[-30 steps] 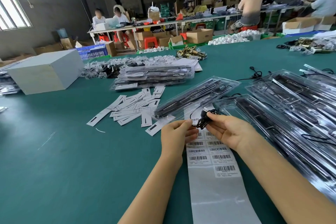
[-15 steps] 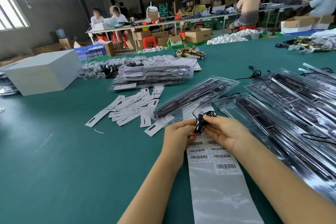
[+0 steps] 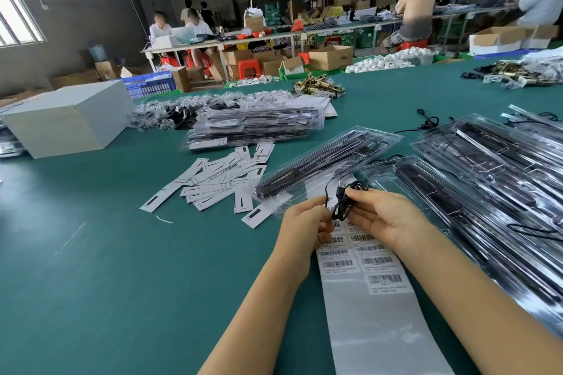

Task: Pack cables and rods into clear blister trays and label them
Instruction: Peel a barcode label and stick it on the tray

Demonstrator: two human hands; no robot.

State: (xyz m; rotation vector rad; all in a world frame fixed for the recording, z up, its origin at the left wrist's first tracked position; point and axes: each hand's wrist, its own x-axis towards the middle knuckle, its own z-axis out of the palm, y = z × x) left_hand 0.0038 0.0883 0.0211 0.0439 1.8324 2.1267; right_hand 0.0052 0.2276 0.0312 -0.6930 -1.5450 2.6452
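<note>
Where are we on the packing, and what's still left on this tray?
Done: a stack of filled trays sits behind the paper inserts. In hand: both the left hand and right hand hold a coiled black cable above the barcode label strip. Left: seating that cable in the nearest tray, labelling it, then the trays on the right.

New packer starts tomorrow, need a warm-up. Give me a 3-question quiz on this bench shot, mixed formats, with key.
1. True or false: both hands hold the black cable.
2. Multiple choice: the barcode label strip lies (A) under the hands, (B) on the white box, (C) inside a tray.
3. Fill in: the loose paper cards lie to the ____ of the nearest clear tray.

Key
1. True: left hand and right hand pinch it.
2. A
3. left
</note>
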